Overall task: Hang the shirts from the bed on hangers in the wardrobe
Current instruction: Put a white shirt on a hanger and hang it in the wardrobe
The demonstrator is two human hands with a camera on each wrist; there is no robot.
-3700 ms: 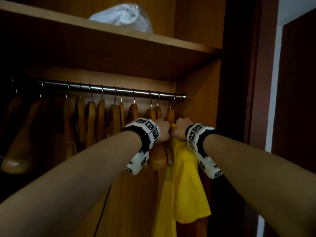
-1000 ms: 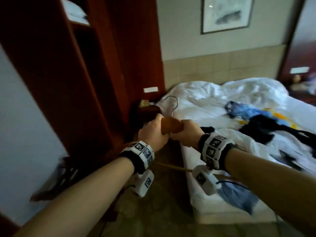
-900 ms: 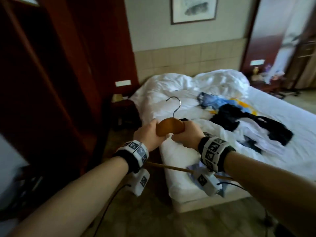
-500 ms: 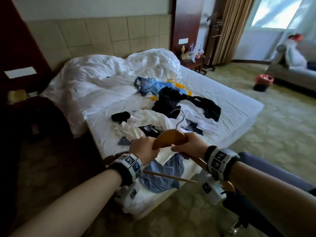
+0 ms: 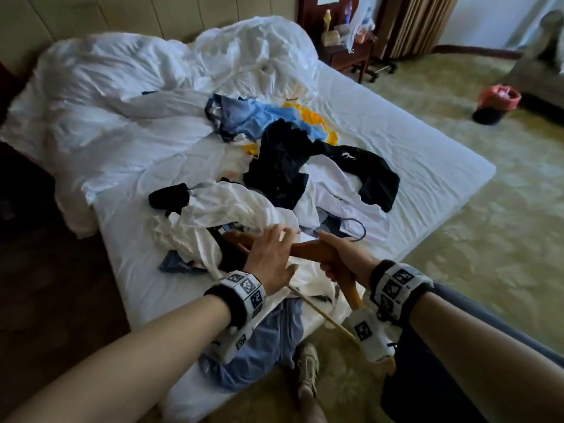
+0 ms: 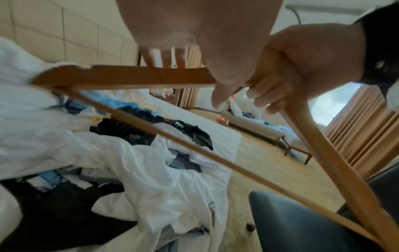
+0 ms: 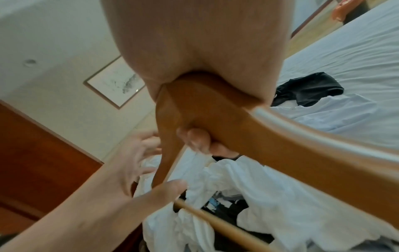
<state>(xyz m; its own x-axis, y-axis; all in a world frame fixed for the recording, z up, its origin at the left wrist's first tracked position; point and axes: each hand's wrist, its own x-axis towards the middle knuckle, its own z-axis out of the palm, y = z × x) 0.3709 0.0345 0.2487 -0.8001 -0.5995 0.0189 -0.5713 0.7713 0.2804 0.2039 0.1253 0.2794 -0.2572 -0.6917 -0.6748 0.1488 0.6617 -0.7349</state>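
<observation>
left hand (image 5: 270, 254) has let go, fingers spread — right hand (image 5: 341, 264) grips hanger (image 6: 129, 76), hook half hidden.

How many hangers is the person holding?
1. The wooden hanger is over the near edge of the bed, gripped by the right hand; the left hand is open beside it. Others might hide under the clothes.

A wooden hanger (image 5: 308, 253) with a thin crossbar and a dark metal hook sits low at center frame, tipped over the near edge of the bed (image 5: 412, 154). Just beyond it, a crumpled white shirt (image 5: 225, 209) lies on the sheet. At mid-frame a black shirt (image 5: 283, 166) sprawls across white garments, and behind it lies a blue and yellow shirt (image 5: 259, 117).
</observation>
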